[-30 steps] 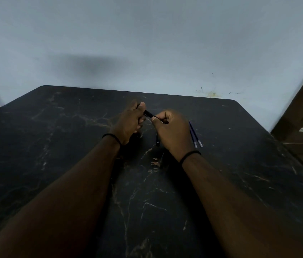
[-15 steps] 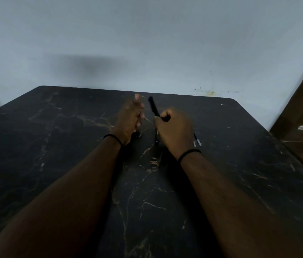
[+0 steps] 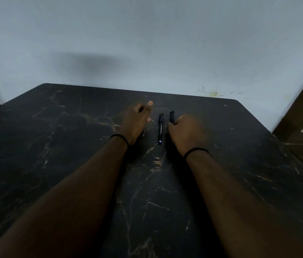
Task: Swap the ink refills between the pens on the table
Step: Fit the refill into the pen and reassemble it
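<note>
One capped pen (image 3: 160,128) lies on the table (image 3: 53,146). Right hand (image 3: 187,134) grip clamped on second pen (image 3: 172,116); left hand (image 3: 137,120) loose, empty. No loose refills visible; swap probably near finished.

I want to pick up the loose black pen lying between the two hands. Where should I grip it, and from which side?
Pinch the black pen at mid-barrel from above, thumb and fingers on its long sides. It lies flat on the table, pointing away from you. The left hand holds nothing and is beside it; the right hand holds another pen.
</note>
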Action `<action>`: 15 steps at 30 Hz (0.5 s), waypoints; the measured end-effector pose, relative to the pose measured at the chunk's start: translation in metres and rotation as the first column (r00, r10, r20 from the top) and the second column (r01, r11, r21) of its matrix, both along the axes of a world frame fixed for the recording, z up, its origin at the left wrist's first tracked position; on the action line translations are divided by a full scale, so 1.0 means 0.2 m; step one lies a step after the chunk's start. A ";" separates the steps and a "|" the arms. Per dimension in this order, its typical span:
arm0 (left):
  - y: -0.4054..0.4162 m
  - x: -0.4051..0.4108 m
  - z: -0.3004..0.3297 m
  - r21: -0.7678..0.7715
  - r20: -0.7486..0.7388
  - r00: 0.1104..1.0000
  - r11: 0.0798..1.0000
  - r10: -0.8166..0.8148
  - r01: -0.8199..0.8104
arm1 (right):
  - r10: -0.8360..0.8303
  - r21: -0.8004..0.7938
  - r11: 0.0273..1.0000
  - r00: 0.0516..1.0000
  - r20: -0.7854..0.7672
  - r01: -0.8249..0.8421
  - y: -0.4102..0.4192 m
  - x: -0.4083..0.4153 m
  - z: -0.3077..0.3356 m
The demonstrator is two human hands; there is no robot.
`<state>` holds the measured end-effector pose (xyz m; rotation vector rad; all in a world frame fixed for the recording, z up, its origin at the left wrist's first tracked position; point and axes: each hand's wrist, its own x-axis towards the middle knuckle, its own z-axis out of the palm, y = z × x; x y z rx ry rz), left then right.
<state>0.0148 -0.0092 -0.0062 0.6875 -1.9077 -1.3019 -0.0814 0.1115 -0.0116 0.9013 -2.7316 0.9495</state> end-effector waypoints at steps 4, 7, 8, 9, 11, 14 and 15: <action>0.01 0.00 0.00 -0.007 0.005 1.000 1.000 -0.006 0.006 | 0.014 0.028 1.000 1.000 -0.024 -0.014 -0.01 0.01 0.00; 0.01 0.00 0.00 -0.014 0.011 1.000 1.000 0.004 -0.004 | 0.021 0.012 1.000 0.999 -0.050 -0.021 -0.02 0.02 0.01; 0.01 0.00 0.00 -0.015 0.010 1.000 1.000 0.008 -0.008 | 0.024 0.008 1.000 0.998 -0.058 -0.024 -0.02 0.02 0.01; 0.01 0.00 0.00 -0.013 0.009 1.000 1.000 0.011 -0.011 | 0.031 0.009 0.999 0.997 -0.065 -0.030 -0.03 0.02 0.00; 0.01 0.00 0.00 -0.006 0.007 1.000 1.000 0.011 -0.011 | 0.043 0.019 0.999 0.996 -0.074 -0.042 -0.04 0.03 0.00; 0.01 0.00 0.00 -0.011 0.010 1.000 1.000 0.005 -0.005 | 0.037 0.009 0.999 0.997 -0.068 -0.037 -0.04 0.03 0.00; 0.00 0.00 0.00 -0.013 0.009 1.000 1.000 0.005 -0.005 | 0.034 0.005 0.999 0.997 -0.067 -0.034 -0.05 0.03 0.00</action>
